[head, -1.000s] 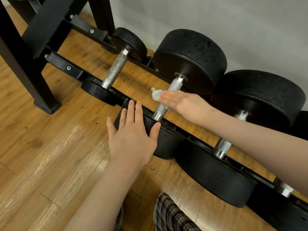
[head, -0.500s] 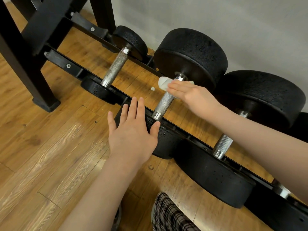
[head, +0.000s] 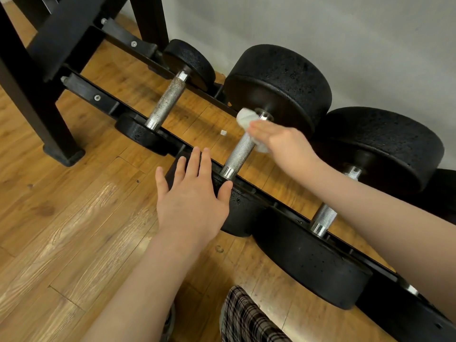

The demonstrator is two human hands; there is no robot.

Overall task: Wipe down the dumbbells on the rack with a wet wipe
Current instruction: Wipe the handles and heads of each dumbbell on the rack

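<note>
Head view: rack (head: 103, 101) holds dumbbells (head: 240, 151) (three visible).

wood plank floor (head: 74, 230), warm orange-brown, visible grain and seams, glossy light patch on the boards near the bottom edge. plain grey-white wall (head: 320, 33) along the top and right, meeting the floor behind the rack. small white scrap (head: 223, 132) on the floor, dark knot mark (head: 219, 249) lower down.

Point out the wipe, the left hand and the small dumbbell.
wipe (head: 246, 118): head view, bunched white end.
left hand (head: 191, 201): head view, back of hand.
small dumbbell (head: 167, 103): head view, knurled handle.
</note>
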